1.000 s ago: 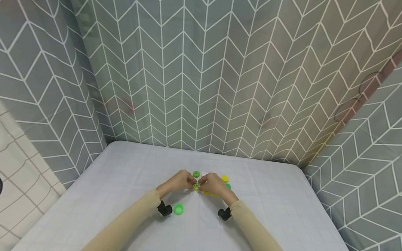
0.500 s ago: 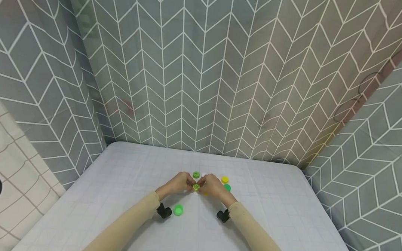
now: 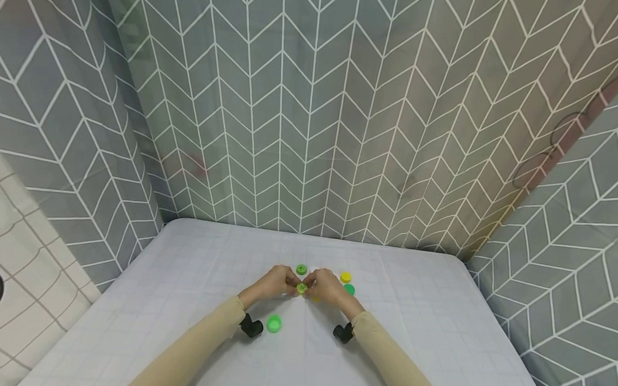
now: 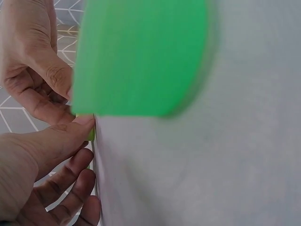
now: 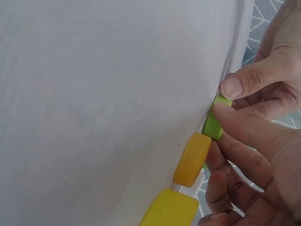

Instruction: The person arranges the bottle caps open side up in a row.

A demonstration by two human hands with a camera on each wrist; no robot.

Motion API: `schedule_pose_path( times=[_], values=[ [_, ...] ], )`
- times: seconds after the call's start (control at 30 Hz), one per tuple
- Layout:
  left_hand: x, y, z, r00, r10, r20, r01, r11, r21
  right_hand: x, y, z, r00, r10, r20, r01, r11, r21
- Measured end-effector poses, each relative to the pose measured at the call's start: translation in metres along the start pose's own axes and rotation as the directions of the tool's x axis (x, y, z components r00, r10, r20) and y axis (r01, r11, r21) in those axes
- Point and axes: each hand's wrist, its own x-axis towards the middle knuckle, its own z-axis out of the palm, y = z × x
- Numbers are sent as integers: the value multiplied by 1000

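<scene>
Between my two hands, around the middle of the table, is a small yellow-green bottle cap. My left hand pinches it from the left side with thumb and fingers. From the other side my right hand pinches it, its thumb over the edge in the right wrist view. An orange cap and a yellow cap stand right beside my right fingers. Behind the pinched cap lies another green cap. A bright green cap lies near my left wrist and looms large in the left wrist view.
To the right of my right hand are a yellow cap and a darker green cap. A white piece shows just behind that hand. The table has a white cloth, with patterned curtains around it.
My right hand has shifted slightly left, and its fingers have come in to the yellow-green cap. It now hides more of the orange and yellow caps. The other caps stay put.
</scene>
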Motion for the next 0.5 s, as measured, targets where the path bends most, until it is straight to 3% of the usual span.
schedule_pose_path(
  times=[0.5],
  values=[
    [-5,4,-4,1000,-12,-14,12,999,-30,-4,0,-4,999,-36,4,36,998,55]
  ],
)
